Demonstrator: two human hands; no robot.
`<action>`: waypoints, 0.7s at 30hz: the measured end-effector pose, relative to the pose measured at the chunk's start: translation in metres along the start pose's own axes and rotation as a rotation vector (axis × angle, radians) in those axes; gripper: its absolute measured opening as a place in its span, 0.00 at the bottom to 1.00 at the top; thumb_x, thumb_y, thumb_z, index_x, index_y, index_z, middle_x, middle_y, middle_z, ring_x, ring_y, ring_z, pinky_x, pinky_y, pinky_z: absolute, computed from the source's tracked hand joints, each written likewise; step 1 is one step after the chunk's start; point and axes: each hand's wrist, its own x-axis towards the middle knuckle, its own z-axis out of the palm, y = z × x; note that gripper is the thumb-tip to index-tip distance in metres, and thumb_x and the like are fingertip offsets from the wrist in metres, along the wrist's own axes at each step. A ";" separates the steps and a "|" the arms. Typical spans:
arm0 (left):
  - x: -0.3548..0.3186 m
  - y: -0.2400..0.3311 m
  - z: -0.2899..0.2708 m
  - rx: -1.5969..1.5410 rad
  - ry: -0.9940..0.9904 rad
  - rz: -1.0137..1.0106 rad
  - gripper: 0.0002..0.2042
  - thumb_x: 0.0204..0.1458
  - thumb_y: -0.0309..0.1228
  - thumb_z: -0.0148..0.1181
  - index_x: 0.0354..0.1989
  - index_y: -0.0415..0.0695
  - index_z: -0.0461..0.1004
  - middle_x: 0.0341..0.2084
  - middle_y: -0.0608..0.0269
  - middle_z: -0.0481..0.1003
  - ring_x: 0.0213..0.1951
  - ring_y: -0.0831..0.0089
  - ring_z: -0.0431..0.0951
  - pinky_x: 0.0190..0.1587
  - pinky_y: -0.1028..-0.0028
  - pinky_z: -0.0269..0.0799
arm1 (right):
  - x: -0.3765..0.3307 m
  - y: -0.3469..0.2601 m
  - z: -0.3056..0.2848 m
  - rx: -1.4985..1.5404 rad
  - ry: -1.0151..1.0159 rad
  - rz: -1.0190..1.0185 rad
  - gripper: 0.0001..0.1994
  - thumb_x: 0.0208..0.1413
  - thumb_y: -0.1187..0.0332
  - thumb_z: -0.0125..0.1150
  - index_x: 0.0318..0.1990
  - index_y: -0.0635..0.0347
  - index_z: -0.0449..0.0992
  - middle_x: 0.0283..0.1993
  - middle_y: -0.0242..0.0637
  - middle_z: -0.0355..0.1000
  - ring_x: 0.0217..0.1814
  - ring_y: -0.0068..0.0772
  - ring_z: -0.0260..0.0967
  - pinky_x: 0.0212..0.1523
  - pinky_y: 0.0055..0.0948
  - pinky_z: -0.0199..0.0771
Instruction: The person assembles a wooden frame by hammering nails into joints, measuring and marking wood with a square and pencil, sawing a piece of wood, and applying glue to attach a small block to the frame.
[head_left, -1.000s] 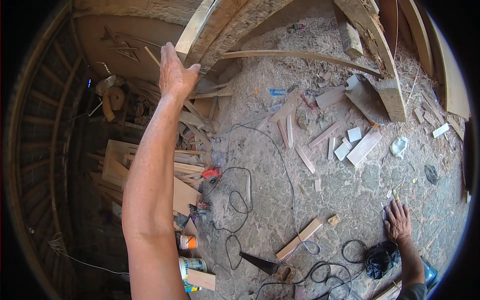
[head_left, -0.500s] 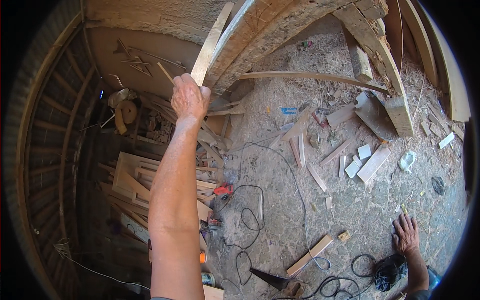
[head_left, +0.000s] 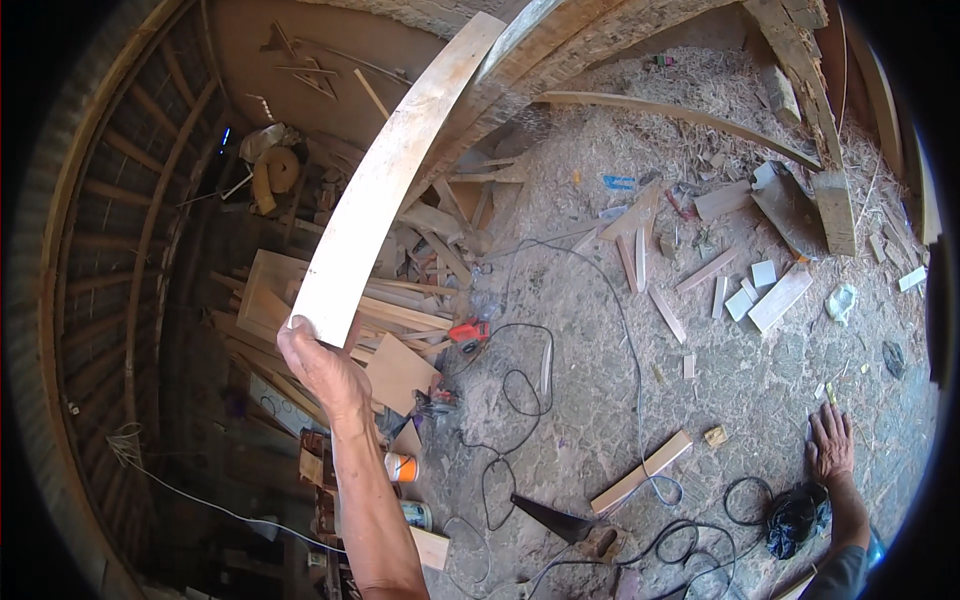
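Observation:
My left hand [head_left: 322,368] is raised and grips the near end of a long pale wooden plank [head_left: 395,175]. The plank runs up and away toward the top of the view, over a heap of wood offcuts [head_left: 390,310]. My right hand [head_left: 830,445] lies flat with fingers spread on the sawdust-covered floor at the lower right, beside a black bundle [head_left: 797,517] and coiled black cable [head_left: 700,535].
Short boards [head_left: 640,472] and white blocks [head_left: 765,290] are scattered on the floor. A handsaw [head_left: 560,520], a red tool [head_left: 468,332], an orange-capped can [head_left: 400,466] and looping cords [head_left: 515,400] lie near the middle. Heavy timbers [head_left: 800,60] line the far side.
My left hand has pulled the plank down and toward me, from high up to mid-left. My right hand stays flat on the floor.

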 end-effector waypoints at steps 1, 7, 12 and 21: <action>-0.014 0.020 -0.009 -0.086 0.035 -0.078 0.20 0.64 0.43 0.50 0.54 0.39 0.67 0.48 0.57 0.73 0.50 0.63 0.73 0.44 0.57 0.78 | 0.001 -0.004 0.003 0.003 -0.013 -0.015 0.34 0.57 0.56 0.54 0.72 0.49 0.59 0.79 0.45 0.48 0.82 0.46 0.38 0.80 0.51 0.30; -0.135 0.030 -0.180 -0.194 0.449 -0.447 0.21 0.62 0.45 0.52 0.55 0.42 0.69 0.49 0.57 0.75 0.44 0.63 0.78 0.34 0.65 0.76 | -0.009 -0.019 0.004 -0.125 0.018 -0.073 0.32 0.60 0.57 0.51 0.73 0.50 0.59 0.79 0.46 0.47 0.82 0.48 0.38 0.79 0.51 0.33; -0.294 0.095 -0.315 -0.212 0.569 -0.611 0.20 0.61 0.47 0.54 0.53 0.46 0.73 0.47 0.63 0.79 0.46 0.67 0.79 0.30 0.68 0.72 | -0.010 0.003 0.033 -0.301 0.091 -0.063 0.31 0.65 0.54 0.45 0.74 0.51 0.57 0.81 0.40 0.44 0.83 0.44 0.35 0.77 0.52 0.38; -0.611 0.270 -0.521 -0.080 0.886 -0.791 0.25 0.58 0.53 0.59 0.53 0.45 0.71 0.43 0.57 0.79 0.41 0.65 0.81 0.29 0.69 0.75 | -0.146 -0.285 0.059 1.232 -0.726 -0.170 0.54 0.57 0.24 0.44 0.78 0.53 0.38 0.79 0.53 0.44 0.80 0.53 0.44 0.72 0.56 0.51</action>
